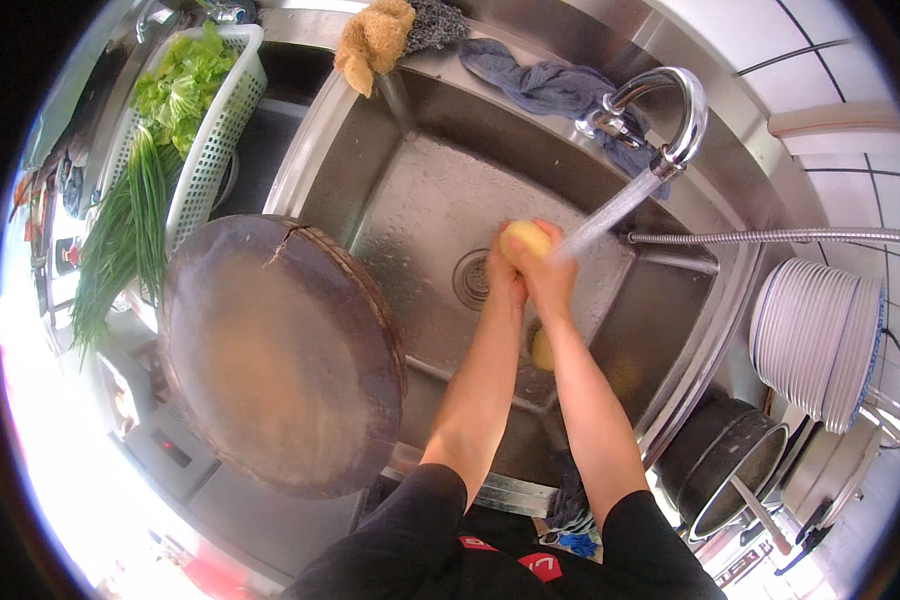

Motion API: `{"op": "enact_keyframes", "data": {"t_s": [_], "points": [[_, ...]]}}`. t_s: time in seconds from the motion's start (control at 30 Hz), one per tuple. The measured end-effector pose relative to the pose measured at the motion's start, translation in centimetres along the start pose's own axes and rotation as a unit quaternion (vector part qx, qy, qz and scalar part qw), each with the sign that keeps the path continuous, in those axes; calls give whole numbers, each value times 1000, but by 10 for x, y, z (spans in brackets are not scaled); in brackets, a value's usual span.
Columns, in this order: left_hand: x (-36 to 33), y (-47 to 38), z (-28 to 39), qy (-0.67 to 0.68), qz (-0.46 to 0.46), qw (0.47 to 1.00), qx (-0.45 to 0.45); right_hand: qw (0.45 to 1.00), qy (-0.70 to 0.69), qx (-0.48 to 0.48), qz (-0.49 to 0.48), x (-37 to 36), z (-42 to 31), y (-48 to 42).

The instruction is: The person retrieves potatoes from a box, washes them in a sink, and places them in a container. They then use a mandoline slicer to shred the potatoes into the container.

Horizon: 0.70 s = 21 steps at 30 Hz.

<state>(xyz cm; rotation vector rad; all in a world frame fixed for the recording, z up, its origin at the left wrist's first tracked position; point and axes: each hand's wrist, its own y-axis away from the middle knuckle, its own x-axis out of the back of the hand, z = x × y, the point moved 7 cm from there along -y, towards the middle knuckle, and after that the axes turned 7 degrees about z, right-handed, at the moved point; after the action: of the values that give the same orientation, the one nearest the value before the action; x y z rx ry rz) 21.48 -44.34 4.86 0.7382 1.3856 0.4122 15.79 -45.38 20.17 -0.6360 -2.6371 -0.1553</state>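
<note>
Over the stainless steel sink (450, 180), my left hand (504, 271) and my right hand (551, 271) are closed together around a peeled potato-like yellow vegetable (525, 240). Running water from the chrome faucet (690, 127) strikes my right hand. The drain (476, 279) lies just left of my hands. A second yellow vegetable (543, 349) rests on the sink floor, partly hidden behind my right forearm.
Left of the sink, a large round wooden board (277, 360) overlaps its edge. Behind it, a white plastic basket (221, 127) holds lettuce (184, 94) and green onions (146, 202). A grey cloth (540, 84) lies behind the sink; stacked plates (814, 337) and a black pot (720, 457) stand right.
</note>
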Motion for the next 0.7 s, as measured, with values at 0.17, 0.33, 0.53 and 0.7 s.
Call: {"op": "enact_keyframes", "data": {"t_s": [0.17,0.33,0.53,0.7], "points": [[-59,41,0,33,-23,999,-28,990,-41,-125,57,4,39,-51],[-52,39,7,11,-40,999,13,978,102,160,83,5,-11,-24],[25,11,6,-50,-3,998,45,996,-13,-86,-34,-16,17,13],[-15,48,-9,-76,65,993,58,981,-50,-178,-54,-7,75,-29]]}}
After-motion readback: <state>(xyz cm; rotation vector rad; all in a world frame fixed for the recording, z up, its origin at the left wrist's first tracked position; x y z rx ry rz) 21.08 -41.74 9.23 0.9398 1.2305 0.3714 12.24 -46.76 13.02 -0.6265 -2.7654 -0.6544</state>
